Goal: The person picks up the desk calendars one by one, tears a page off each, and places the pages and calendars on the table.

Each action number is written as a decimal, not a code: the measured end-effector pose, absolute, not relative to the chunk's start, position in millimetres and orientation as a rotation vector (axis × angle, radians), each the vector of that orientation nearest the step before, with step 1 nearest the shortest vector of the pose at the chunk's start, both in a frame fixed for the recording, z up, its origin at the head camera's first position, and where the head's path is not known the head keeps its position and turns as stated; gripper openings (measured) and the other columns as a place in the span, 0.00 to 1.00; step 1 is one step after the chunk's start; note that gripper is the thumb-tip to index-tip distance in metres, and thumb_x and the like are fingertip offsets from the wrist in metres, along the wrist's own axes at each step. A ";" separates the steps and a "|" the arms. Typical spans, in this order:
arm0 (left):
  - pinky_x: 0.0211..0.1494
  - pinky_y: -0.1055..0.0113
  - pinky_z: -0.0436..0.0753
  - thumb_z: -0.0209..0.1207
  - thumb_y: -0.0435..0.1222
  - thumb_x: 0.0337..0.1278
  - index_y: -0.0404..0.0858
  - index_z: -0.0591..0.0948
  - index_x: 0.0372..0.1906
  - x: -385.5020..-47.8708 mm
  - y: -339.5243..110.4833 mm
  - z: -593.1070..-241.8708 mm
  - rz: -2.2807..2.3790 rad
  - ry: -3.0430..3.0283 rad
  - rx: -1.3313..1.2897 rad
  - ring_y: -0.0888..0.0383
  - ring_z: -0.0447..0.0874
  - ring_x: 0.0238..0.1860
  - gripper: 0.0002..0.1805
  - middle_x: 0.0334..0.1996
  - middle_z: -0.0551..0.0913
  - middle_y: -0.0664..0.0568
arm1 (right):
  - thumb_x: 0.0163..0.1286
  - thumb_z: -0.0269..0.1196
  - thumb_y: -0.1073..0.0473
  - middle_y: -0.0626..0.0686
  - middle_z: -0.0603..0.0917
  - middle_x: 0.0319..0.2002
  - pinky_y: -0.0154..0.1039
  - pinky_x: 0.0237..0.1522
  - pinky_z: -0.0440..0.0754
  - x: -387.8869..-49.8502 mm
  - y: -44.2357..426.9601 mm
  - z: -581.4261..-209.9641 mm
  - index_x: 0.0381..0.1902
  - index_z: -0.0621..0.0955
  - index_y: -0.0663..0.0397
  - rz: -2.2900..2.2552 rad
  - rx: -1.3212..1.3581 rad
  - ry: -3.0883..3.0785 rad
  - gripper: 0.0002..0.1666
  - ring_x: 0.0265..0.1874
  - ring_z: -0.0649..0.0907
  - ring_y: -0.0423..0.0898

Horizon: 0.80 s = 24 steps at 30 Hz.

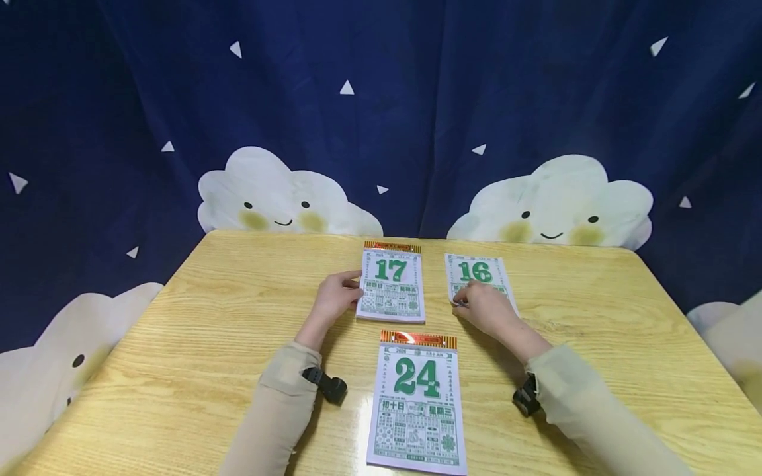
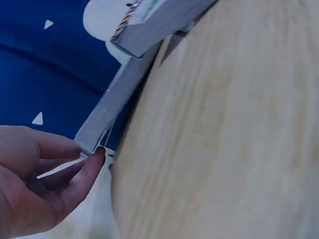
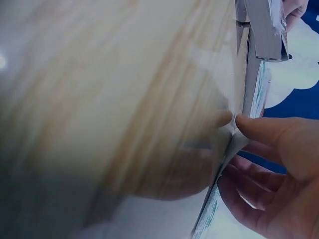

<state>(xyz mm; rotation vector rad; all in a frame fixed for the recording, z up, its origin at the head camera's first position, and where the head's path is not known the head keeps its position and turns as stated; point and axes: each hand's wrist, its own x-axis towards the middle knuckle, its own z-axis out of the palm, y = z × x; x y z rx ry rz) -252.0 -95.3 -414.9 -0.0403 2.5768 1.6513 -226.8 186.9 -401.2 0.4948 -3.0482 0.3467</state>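
A tear-off calendar [image 1: 389, 284] with a green 17 and a red-and-gold top strip lies at the table's far middle. My left hand [image 1: 335, 296] holds it by the left edge; the left wrist view shows thumb and fingers pinching a corner of the thick pad [image 2: 112, 104]. To its right lies a loose calendar page [image 1: 474, 270] marked 16. My right hand [image 1: 487, 307] pinches that page near its lower left corner, covering part of the print. In the right wrist view the page's edge bends up between thumb and fingers.
Nearer to me, between both forearms, lies a second tear-off calendar [image 1: 417, 410] showing 24. All of it is on a wooden table [image 1: 595, 317]. A dark blue curtain [image 1: 405, 99] with clouds hangs behind the far edge. Each wrist wears a black strap.
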 end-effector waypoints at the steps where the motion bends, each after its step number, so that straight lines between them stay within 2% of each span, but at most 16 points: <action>1: 0.32 0.67 0.83 0.56 0.26 0.50 0.33 0.73 0.57 -252.4 -94.4 -414.6 1.631 2.603 -0.035 0.53 0.82 0.32 0.25 0.42 0.80 0.38 | 0.56 0.65 0.53 0.57 0.81 0.39 0.50 0.40 0.79 -226.7 186.7 -400.7 0.40 0.84 0.55 0.348 0.493 -3.054 0.16 0.40 0.80 0.56; 6: 0.30 0.69 0.83 0.58 0.26 0.50 0.33 0.75 0.56 -252.1 -89.6 -413.3 1.524 2.694 -0.055 0.55 0.82 0.30 0.23 0.41 0.81 0.39 | 0.55 0.65 0.51 0.58 0.78 0.41 0.49 0.40 0.79 -224.7 187.0 -398.4 0.42 0.83 0.56 0.378 0.491 -3.088 0.19 0.38 0.79 0.55; 11: 0.29 0.70 0.82 0.60 0.27 0.48 0.34 0.78 0.52 -249.0 -86.8 -410.2 1.402 2.805 -0.093 0.54 0.83 0.32 0.21 0.39 0.83 0.41 | 0.56 0.65 0.51 0.60 0.77 0.45 0.50 0.44 0.78 -222.7 187.0 -397.6 0.43 0.83 0.57 0.399 0.483 -3.123 0.20 0.43 0.79 0.56; 16: 0.31 0.69 0.82 0.62 0.27 0.46 0.32 0.80 0.48 -245.5 -88.8 -407.0 1.340 2.868 -0.065 0.53 0.84 0.32 0.19 0.37 0.84 0.41 | 0.56 0.65 0.51 0.58 0.78 0.46 0.51 0.47 0.76 -221.5 188.3 -395.9 0.43 0.82 0.56 0.420 0.480 -3.136 0.20 0.45 0.78 0.56; 20: 0.28 0.69 0.81 0.60 0.27 0.48 0.31 0.80 0.48 -243.2 -95.0 -405.4 1.407 2.822 -0.045 0.52 0.83 0.28 0.17 0.36 0.83 0.40 | 0.56 0.65 0.51 0.58 0.78 0.46 0.52 0.47 0.76 -219.2 189.3 -393.3 0.44 0.82 0.56 0.451 0.462 -3.124 0.20 0.45 0.78 0.56; 24: 0.28 0.70 0.79 0.60 0.29 0.48 0.33 0.81 0.45 -238.9 -101.5 -404.2 1.369 2.857 -0.026 0.54 0.82 0.30 0.15 0.35 0.84 0.42 | 0.57 0.64 0.52 0.58 0.80 0.45 0.50 0.45 0.78 -216.6 190.0 -390.3 0.45 0.81 0.58 0.489 0.477 -3.110 0.20 0.42 0.80 0.54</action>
